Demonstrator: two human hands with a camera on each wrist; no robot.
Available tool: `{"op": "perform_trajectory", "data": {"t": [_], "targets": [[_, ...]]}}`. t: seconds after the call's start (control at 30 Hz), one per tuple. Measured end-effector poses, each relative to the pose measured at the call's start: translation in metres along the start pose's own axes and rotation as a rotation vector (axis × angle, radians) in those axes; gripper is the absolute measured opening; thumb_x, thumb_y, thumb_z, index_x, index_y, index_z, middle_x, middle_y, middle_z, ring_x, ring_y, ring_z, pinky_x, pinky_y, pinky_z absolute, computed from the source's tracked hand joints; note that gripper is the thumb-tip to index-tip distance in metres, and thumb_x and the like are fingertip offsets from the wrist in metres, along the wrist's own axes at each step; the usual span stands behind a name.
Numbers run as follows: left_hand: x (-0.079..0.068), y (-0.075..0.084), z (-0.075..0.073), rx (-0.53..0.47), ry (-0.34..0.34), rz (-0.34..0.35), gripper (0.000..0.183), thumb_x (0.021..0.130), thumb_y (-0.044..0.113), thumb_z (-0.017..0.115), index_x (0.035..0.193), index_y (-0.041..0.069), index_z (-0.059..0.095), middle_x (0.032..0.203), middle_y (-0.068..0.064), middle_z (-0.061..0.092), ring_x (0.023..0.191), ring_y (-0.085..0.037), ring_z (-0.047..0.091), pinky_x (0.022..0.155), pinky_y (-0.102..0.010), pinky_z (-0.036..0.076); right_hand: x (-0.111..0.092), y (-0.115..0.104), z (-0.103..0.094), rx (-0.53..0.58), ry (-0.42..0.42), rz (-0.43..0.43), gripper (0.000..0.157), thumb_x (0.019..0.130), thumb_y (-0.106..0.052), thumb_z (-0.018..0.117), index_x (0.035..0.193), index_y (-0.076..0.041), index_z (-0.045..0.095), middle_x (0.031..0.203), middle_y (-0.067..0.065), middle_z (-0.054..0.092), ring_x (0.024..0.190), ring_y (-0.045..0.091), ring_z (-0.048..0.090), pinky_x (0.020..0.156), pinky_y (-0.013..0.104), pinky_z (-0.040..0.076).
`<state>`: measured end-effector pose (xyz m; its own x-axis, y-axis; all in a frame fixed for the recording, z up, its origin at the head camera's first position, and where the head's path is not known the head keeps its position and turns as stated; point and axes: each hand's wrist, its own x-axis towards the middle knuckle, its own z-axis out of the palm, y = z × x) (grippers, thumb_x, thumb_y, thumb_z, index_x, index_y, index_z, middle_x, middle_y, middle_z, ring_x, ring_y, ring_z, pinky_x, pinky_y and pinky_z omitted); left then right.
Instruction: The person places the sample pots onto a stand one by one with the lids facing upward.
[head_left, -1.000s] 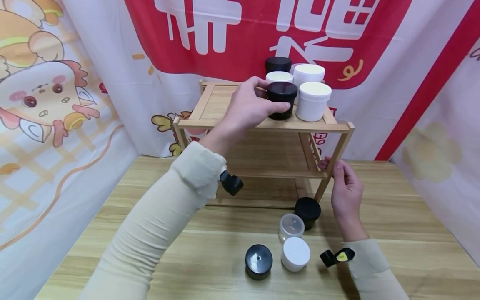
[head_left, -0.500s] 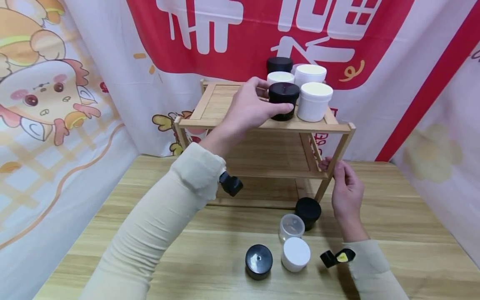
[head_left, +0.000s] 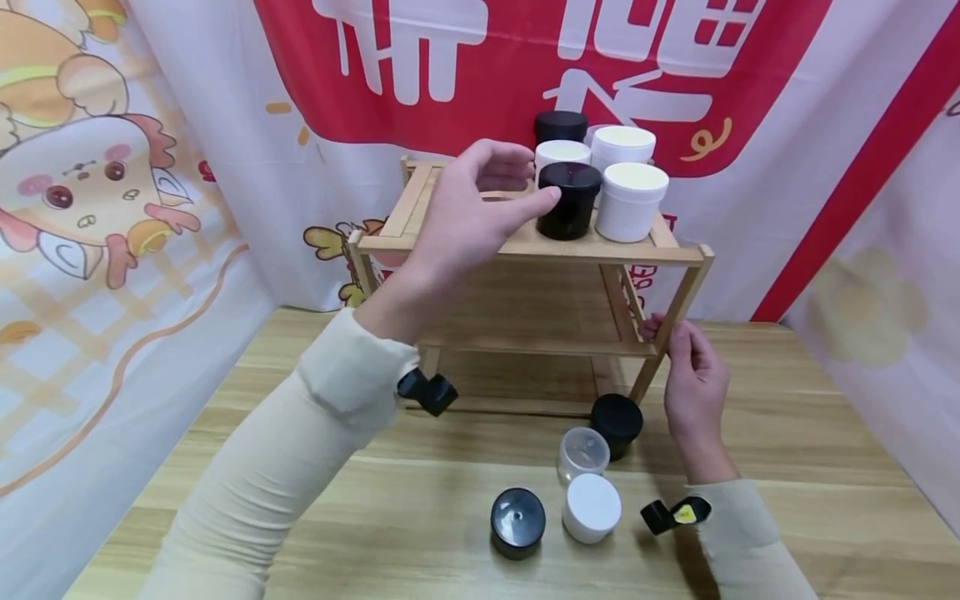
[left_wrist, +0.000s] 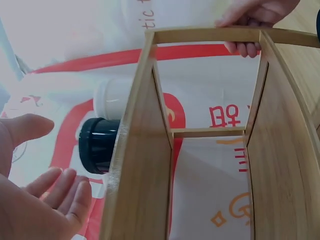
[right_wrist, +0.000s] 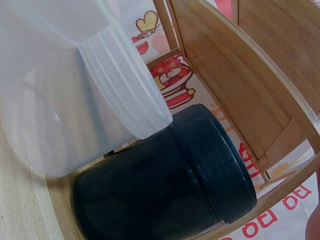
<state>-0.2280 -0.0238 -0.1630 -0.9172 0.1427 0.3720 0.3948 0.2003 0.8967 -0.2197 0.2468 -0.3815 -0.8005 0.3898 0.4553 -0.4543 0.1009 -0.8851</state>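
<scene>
Red-and-white cloth (head_left: 322, 112) ahead, our left hand (head_left: 476, 204) loose beside a glossy black cylindrical jar (head_left: 574, 210): one thumb-brush could topple it! Our right hand (head_left: 696, 379) grips the pale wooden rack (head_left: 547, 304).

White cloth (head_left: 240, 192) hung in folds behind a pale, grained wooden tabletop (head_left: 810, 433), bearing a large red panel (head_left: 517, 79) with bold white characters (head_left: 442, 29). On the left, a cartoon face (head_left: 82, 183) with pink cheeks was printed above an orange lattice (head_left: 90, 325); rightward, a red stripe (head_left: 862, 183) slanted past a faint yellowish flower (head_left: 866, 304). Light was bright, shadows soft.
</scene>
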Motion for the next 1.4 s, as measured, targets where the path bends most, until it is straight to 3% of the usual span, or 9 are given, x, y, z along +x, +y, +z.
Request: {"op": "perform_trajectory", "data": {"t": [0.17, 0.3, 0.47, 0.63, 0.77, 1.03, 1.27, 1.4], "targets": [[-0.014, 0.000, -0.011, -0.025, -0.053, 0.044, 0.048, 0.097, 0.020, 0.080, 0.141, 0.012, 0.064, 0.137, -0.003, 0.069, 0.125, -0.014, 0.066, 0.109, -0.029, 0.056, 0.001, 0.000, 0.003, 0.041, 0.004, -0.034, 0.049, 0.114, -0.033, 0.053, 0.126, 0.011, 0.070, 0.115, -0.002, 0.080, 0.107, 0.010, 0.077, 0.105, 0.018, 0.055], [-0.027, -0.003, -0.018, -0.058, -0.105, 0.060, 0.049, 0.097, 0.016, 0.080, 0.143, 0.010, 0.064, 0.140, -0.007, 0.069, 0.128, -0.017, 0.067, 0.111, -0.032, 0.056, 0.000, 0.002, 0.005, 0.062, -0.018, -0.039, 0.046, 0.114, -0.031, 0.052, 0.126, 0.009, 0.071, 0.116, -0.001, 0.080, 0.107, 0.011, 0.077, 0.104, 0.018, 0.056], [-0.047, -0.015, -0.024, -0.102, -0.168, 0.033, 0.046, 0.097, 0.013, 0.079, 0.141, 0.010, 0.065, 0.138, -0.008, 0.069, 0.124, -0.021, 0.070, 0.110, -0.037, 0.057, -0.002, 0.003, 0.007, 0.056, -0.032, -0.030, 0.047, 0.114, -0.033, 0.050, 0.128, 0.007, 0.071, 0.118, -0.002, 0.080, 0.110, 0.012, 0.077, 0.105, 0.019, 0.055], [-0.069, -0.035, -0.027, -0.061, -0.191, -0.013, 0.035, 0.097, 0.017, 0.081, 0.130, 0.014, 0.071, 0.128, -0.001, 0.074, 0.116, -0.019, 0.072, 0.107, -0.038, 0.058, -0.003, 0.002, 0.009, 0.015, -0.025, -0.017, 0.047, 0.114, -0.037, 0.050, 0.128, 0.003, 0.073, 0.120, 0.002, 0.079, 0.111, 0.011, 0.076, 0.106, 0.018, 0.054], [-0.089, -0.060, -0.032, -0.032, -0.243, -0.044, 0.029, 0.097, 0.017, 0.081, 0.124, 0.014, 0.073, 0.125, -0.002, 0.075, 0.114, -0.020, 0.072, 0.105, -0.041, 0.059, -0.004, 0.003, 0.008, 0.006, -0.015, -0.008, 0.047, 0.114, -0.037, 0.051, 0.127, 0.001, 0.073, 0.120, 0.004, 0.079, 0.110, 0.011, 0.076, 0.107, 0.018, 0.054], [-0.125, -0.107, -0.034, -0.011, -0.379, -0.108, 0.039, 0.094, 0.021, 0.083, 0.131, 0.018, 0.072, 0.133, 0.003, 0.074, 0.125, -0.017, 0.068, 0.117, -0.057, 0.050, -0.003, 0.002, 0.005, -0.008, 0.009, 0.004, 0.046, 0.114, -0.038, 0.051, 0.127, -0.001, 0.074, 0.121, 0.004, 0.079, 0.110, 0.010, 0.076, 0.107, 0.017, 0.054], [-0.145, -0.133, -0.031, 0.007, -0.446, -0.124, 0.045, 0.094, 0.023, 0.084, 0.137, 0.020, 0.069, 0.139, 0.004, 0.071, 0.131, -0.026, 0.066, 0.116, -0.050, 0.050, -0.002, 0.000, 0.002, -0.022, 0.016, 0.017, 0.046, 0.113, -0.040, 0.052, 0.127, -0.002, 0.075, 0.120, 0.001, 0.079, 0.111, 0.009, 0.076, 0.107, 0.017, 0.054], [-0.153, -0.140, -0.028, 0.018, -0.478, -0.118, 0.048, 0.094, 0.025, 0.084, 0.139, 0.021, 0.067, 0.142, 0.003, 0.070, 0.132, -0.023, 0.065, 0.116, -0.042, 0.050, -0.002, -0.001, 0.001, -0.042, 0.016, 0.024, 0.046, 0.113, -0.040, 0.052, 0.128, -0.003, 0.074, 0.118, -0.003, 0.079, 0.112, 0.009, 0.076, 0.109, 0.018, 0.054]]}}
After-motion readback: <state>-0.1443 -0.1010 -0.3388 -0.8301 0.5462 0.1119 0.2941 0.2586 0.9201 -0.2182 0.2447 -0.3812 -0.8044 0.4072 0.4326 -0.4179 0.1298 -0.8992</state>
